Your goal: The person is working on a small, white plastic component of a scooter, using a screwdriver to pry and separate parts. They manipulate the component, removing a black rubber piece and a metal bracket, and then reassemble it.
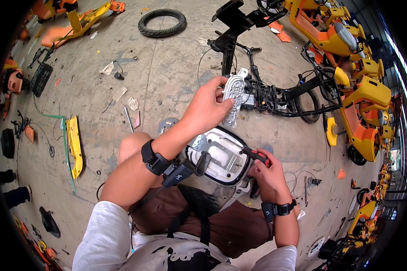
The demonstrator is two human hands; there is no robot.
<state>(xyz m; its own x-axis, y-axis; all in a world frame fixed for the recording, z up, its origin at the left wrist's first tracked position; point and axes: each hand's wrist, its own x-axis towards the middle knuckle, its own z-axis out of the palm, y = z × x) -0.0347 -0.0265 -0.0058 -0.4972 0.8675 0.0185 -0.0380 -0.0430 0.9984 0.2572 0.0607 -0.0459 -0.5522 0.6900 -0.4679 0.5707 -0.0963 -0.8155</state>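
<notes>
My left hand is raised in front of me, its fingers closed around a whitish, clear-looking oval lamp part with a ridged face and a small tab at its top. Lower and to the right, my right hand grips a red and black handle, probably of a screwdriver; its tip cannot be made out. Between my knees lies an upturned scooter seat, with a white underside, metal brackets and a black rim. The lamp part is held above it, apart from it.
Ahead stands a stripped black scooter frame. Yellow scooters line the right side. A loose tyre lies far off on the concrete floor. A yellow body panel and a green strap lie to the left, with scattered scraps and cables.
</notes>
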